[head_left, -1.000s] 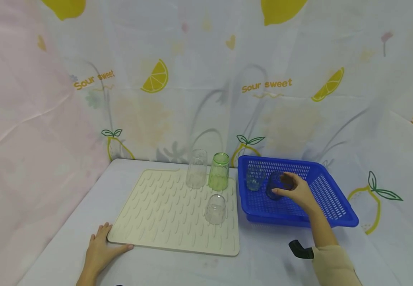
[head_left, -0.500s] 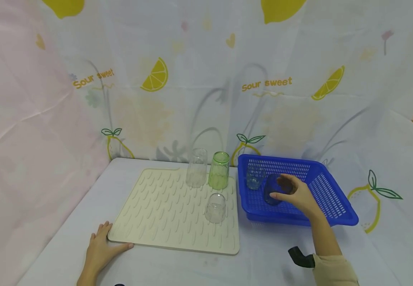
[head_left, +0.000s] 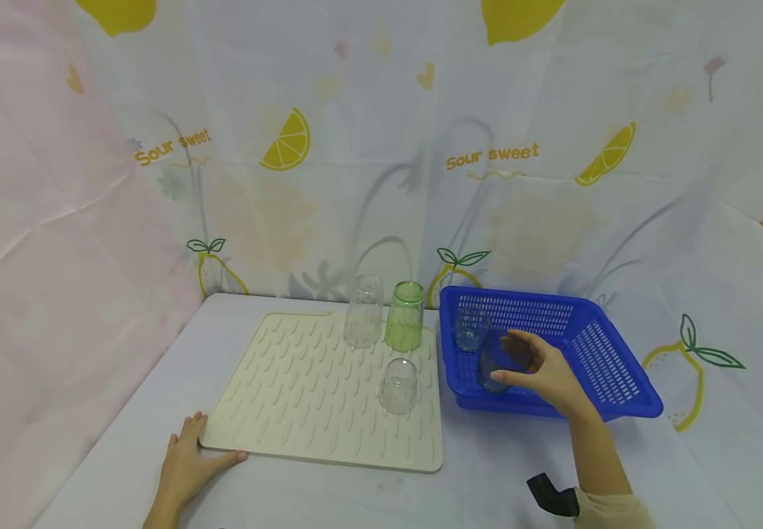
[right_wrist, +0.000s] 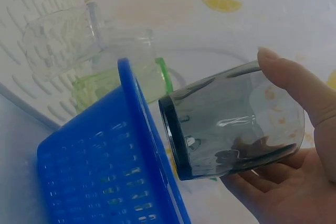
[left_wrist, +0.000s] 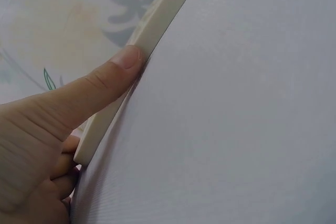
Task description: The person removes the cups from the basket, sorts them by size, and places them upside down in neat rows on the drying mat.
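Note:
My right hand (head_left: 543,367) holds a grey-tinted tumbler (right_wrist: 236,121) between thumb and fingers, its dark thick base pointing away from the palm. In the head view this tumbler overlaps the inside of the blue plastic basket (head_left: 553,406). To its left in the basket stands a clear glass (head_left: 471,330). My left hand (head_left: 186,466) rests at the near left corner of a cream drying mat (head_left: 308,389), thumb along the front edge (left_wrist: 113,111) and fingers at the left side.
On the mat's right side stand a tall clear glass (head_left: 363,312), a green glass (head_left: 405,316) and a short clear glass (head_left: 399,387). The basket sits just right of the mat. A lemon-print cloth (head_left: 368,147) hangs behind the white table (head_left: 328,499).
My right hand has drawn the grey tumbler a little toward me and to the left within the head view. The left hand stays at the mat's corner.

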`<control>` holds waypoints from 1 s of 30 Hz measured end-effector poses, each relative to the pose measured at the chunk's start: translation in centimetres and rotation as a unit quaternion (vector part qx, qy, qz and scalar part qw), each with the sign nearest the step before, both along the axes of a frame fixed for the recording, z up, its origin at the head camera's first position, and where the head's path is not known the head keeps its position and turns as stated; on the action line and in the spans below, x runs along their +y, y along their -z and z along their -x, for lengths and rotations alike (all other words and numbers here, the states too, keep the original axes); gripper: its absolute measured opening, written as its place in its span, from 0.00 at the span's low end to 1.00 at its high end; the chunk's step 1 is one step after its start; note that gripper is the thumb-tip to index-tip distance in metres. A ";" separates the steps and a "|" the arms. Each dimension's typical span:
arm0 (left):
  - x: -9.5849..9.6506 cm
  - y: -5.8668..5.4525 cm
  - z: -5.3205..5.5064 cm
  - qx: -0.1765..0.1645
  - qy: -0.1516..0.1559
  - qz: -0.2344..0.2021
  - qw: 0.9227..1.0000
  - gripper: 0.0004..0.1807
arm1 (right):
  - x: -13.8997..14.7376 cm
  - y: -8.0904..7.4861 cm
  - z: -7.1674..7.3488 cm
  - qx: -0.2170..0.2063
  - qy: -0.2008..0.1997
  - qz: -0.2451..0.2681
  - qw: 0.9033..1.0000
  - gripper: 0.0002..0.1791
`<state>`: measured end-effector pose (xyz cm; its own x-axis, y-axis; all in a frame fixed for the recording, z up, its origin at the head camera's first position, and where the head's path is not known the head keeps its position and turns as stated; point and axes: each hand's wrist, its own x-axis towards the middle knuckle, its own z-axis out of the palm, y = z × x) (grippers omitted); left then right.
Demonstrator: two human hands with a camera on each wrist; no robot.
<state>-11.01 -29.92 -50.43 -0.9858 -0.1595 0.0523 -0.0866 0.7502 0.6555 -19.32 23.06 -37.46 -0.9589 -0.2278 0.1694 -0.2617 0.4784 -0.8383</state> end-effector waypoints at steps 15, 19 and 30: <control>2.1 -1.0 0.3 0.001 0.006 -0.018 1.000 0.60 | -1.2 0.8 -1.6 0.026 -0.031 0.005 0.999 0.42; 3.5 -1.9 0.6 0.050 0.012 0.014 0.999 0.55 | -1.6 0.7 -1.8 0.026 -0.040 0.021 0.999 0.42; 7.9 -4.1 1.6 0.120 0.066 -0.086 0.987 0.38 | -3.2 0.6 -2.4 0.046 -0.072 0.040 0.996 0.42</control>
